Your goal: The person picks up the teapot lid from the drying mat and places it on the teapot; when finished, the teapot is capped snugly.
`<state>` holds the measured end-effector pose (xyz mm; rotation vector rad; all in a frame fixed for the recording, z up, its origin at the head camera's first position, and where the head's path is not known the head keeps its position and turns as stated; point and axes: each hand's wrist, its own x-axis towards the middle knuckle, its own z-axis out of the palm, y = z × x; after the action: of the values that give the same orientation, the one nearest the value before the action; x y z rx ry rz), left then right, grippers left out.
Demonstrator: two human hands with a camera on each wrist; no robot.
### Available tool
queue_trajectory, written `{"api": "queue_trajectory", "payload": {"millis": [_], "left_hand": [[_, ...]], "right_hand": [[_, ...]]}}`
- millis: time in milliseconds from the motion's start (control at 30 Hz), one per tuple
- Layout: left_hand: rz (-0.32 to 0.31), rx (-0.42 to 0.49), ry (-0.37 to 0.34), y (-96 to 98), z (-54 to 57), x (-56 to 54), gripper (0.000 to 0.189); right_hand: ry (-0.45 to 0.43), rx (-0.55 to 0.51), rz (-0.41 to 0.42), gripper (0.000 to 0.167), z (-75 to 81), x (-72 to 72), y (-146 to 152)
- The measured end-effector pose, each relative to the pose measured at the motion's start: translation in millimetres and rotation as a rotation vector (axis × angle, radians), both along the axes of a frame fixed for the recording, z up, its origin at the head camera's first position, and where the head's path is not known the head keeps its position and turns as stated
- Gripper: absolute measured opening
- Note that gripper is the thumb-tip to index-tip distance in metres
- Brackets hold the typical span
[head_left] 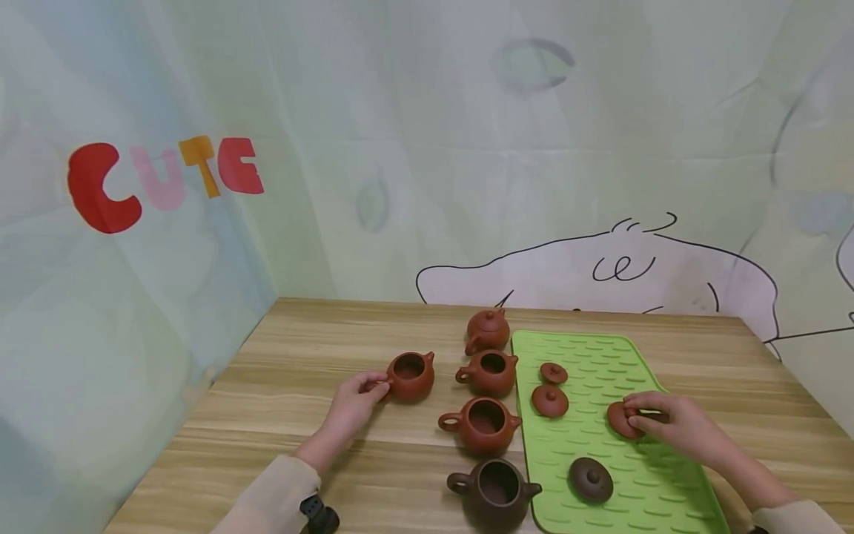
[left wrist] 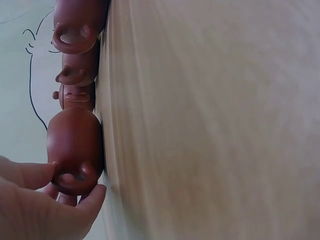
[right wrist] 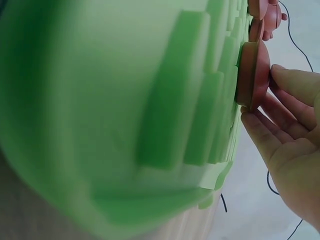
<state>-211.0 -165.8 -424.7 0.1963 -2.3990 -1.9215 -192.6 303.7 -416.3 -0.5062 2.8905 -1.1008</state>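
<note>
On the wooden table a small red-brown teapot (head_left: 416, 389) stands without its lid, its spout pointing up and right. My left hand (head_left: 350, 411) grips its handle; in the left wrist view the thumb and fingers of that hand (left wrist: 42, 207) close around the handle of the teapot (left wrist: 75, 137). Over on the green mat, my right hand (head_left: 690, 430) pinches a red-brown lid (head_left: 620, 421) by its knob. From the right wrist view, the lid (right wrist: 253, 75) appears at the mat's surface, and fingertips of the right hand (right wrist: 295, 135) touch its top and rim.
Beside the mat (head_left: 640, 512) stands a column of teapots: a lidded one (head_left: 488, 334) at the back, then open red-brown ones (head_left: 492, 382) (head_left: 485, 439), and a dark brown one (head_left: 497, 512) nearest. Two red-brown lids (head_left: 554, 373) (head_left: 550, 402) and a dark lid (head_left: 591, 480) lie on the mat.
</note>
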Motion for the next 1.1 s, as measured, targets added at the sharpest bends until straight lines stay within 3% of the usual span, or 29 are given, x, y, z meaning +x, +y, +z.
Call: {"api": "queue_trajectory", "payload": {"millis": [200,500,1100], "left_hand": [[-0.002,-0.019,-0.001,-0.3,2.5,2.1,0.019],[-0.004,-0.027,-0.013,-0.6,2.7,1.9,0.019],[-0.004,-0.080,-0.032,-2.1,4.2,1.1,0.019]], "right_hand": [[0.093,-0.026,0.068,0.020,2.9,-4.3,-2],[0.113,-0.033,0.124,0.020,29.8,-11.8,-22],[0.134,-0.066,0.274,0.021,78.8,-41.1,-116]]}}
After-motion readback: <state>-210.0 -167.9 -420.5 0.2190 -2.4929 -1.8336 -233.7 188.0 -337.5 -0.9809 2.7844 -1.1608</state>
